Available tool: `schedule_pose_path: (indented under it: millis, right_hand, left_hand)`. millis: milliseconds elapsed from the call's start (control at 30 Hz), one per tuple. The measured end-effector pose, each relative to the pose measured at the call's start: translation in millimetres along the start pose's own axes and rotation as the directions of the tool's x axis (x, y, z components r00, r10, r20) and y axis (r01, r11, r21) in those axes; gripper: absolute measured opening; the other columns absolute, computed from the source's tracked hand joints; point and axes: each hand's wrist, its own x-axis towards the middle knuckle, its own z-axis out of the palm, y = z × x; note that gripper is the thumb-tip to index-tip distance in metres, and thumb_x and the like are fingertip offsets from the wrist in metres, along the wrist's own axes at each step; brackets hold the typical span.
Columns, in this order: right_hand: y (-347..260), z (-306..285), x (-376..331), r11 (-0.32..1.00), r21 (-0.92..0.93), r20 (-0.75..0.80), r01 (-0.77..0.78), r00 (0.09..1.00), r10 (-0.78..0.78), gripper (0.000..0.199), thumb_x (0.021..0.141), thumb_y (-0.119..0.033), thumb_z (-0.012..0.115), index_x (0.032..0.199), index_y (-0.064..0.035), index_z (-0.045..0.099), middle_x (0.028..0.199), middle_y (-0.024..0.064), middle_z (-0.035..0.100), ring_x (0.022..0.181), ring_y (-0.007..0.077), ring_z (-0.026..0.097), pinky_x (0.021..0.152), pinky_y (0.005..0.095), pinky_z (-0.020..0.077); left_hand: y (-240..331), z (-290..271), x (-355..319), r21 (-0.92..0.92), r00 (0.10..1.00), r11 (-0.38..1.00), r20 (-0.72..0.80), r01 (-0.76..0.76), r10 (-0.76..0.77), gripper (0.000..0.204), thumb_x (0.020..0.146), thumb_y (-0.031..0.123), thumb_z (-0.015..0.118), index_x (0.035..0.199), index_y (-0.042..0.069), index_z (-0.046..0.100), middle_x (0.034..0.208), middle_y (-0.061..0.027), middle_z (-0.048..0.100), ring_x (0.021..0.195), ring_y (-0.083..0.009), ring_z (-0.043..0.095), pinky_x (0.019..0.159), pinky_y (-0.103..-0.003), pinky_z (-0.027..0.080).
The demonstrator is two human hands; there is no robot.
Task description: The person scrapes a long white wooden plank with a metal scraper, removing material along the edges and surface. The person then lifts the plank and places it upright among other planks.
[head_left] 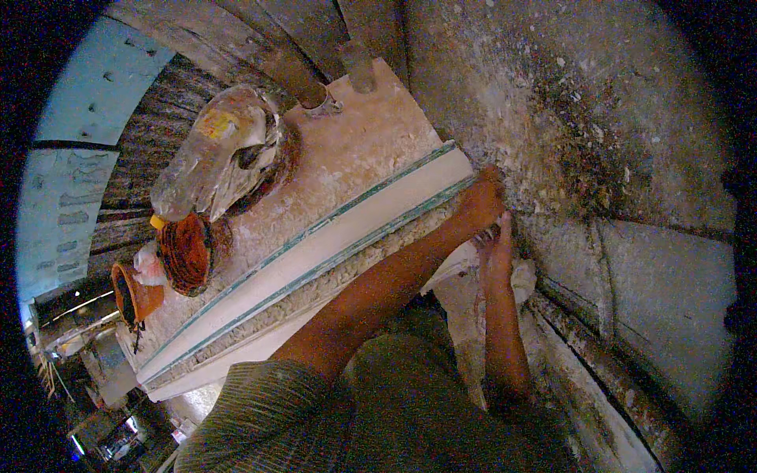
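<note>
Striped sleeve [256, 402]: nearest you, low on the left; your left forearm leaves it and slants over the near edge of the surface [351, 134].
Right hand [495, 248]: raised from below, by the surface's right end, fingers bent in close to the other wrist; can't tell whether they pinch anything.
Left hand [481, 197]: reaches across to the same end, just beside the strip's tip; fingers blurred and turned away, so can't tell if spread or pressed together.
Handling at the end: best, I'd judge, to steady with one hand and let the other do the fine work; lift your left forearm clear of the long faces, and go lightly where the rim looks thin.
White lump [523, 280]: rounded, just right of your right wrist.
Rough band [315, 303]: greyish, crumbly, along the near side of the strip.
Pale strip [315, 252]: the long piece by your hands, running from the surface's left end to its right end; smooth, cream-white, bowed perhaps only by the lens.
Green edges [347, 206]: line both long sides, patchy in places.
Orange-brown pot [185, 256]: towards the far left corner, opening dark orange.
Clear plastic bottle [209, 165]: by the far edge, yellow at one end.
Stained wall [568, 118]: beyond the right end, dark and flecked.
</note>
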Motion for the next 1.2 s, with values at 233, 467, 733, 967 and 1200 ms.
schedule_pose_path:
  millis: [233, 467, 733, 967, 1200]
  right_hand:
    - [-16, -1, 72, 0.174, -0.866, 0.334, 0.470, 0.800, -0.498, 0.055, 0.092, -0.038, 0.056, 0.134, -0.0028, 0.048, 0.133, 0.0232, 0.050, 0.121, 0.0355, 0.051, 0.103, 0.0402, 0.0409]
    - [-84, 14, 71, -0.355, -0.789, 0.593, 0.502, 0.774, -0.223, 0.038, 0.090, -0.027, 0.055, 0.114, 0.0016, 0.061, 0.106, 0.0282, 0.063, 0.101, 0.0425, 0.061, 0.094, 0.0475, 0.0466]
    - [-65, 2, 85, -0.528, -0.710, 0.656, 0.465, 0.708, -0.259, 0.037, 0.081, -0.017, 0.059, 0.114, -0.0012, 0.061, 0.096, 0.0224, 0.067, 0.088, 0.0366, 0.065, 0.082, 0.0457, 0.0519]
    - [-65, 21, 83, -0.163, -0.964, 0.237, 0.211, 0.959, -0.158, 0.038, 0.086, -0.019, 0.059, 0.120, -0.0034, 0.059, 0.099, 0.0169, 0.068, 0.076, 0.0280, 0.066, 0.074, 0.0417, 0.0535]
    - [-65, 106, 67, -0.020, -0.576, 0.803, 0.817, 0.571, 0.170, 0.037, 0.085, -0.030, 0.068, 0.114, -0.0064, 0.065, 0.089, 0.0098, 0.065, 0.065, 0.0202, 0.062, 0.062, 0.0347, 0.0519]
  left_hand:
    - [-18, -62, -107, 0.092, 0.964, 0.978, -0.173, -0.187, 0.201, 0.033, 0.091, 0.016, 0.056, 0.123, 0.007, 0.052, 0.126, -0.0168, 0.050, 0.121, -0.0366, 0.043, 0.106, -0.046, 0.031]
    - [-91, -196, -253, -0.260, 0.853, 0.938, -0.411, 0.230, -0.323, 0.029, 0.092, 0.017, 0.060, 0.119, 0.010, 0.056, 0.121, -0.0095, 0.057, 0.110, -0.0256, 0.053, 0.097, -0.037, 0.040]
    - [-96, -259, -329, -0.255, 0.492, 0.940, -0.803, 0.228, -0.337, 0.022, 0.092, 0.017, 0.060, 0.112, 0.009, 0.059, 0.114, -0.0050, 0.059, 0.102, -0.0181, 0.055, 0.093, -0.033, 0.042]
    - [-69, -244, -371, -0.192, 0.440, 0.938, -0.843, 0.289, -0.308, 0.029, 0.091, 0.016, 0.063, 0.117, 0.008, 0.056, 0.115, -0.0059, 0.058, 0.107, -0.0184, 0.051, 0.095, -0.033, 0.040]
    - [44, -355, -456, 0.254, -0.197, 0.897, -0.920, 0.362, 0.340, 0.045, 0.082, 0.003, 0.067, 0.124, 0.001, 0.051, 0.128, -0.0157, 0.054, 0.122, -0.0282, 0.047, 0.106, -0.041, 0.036]
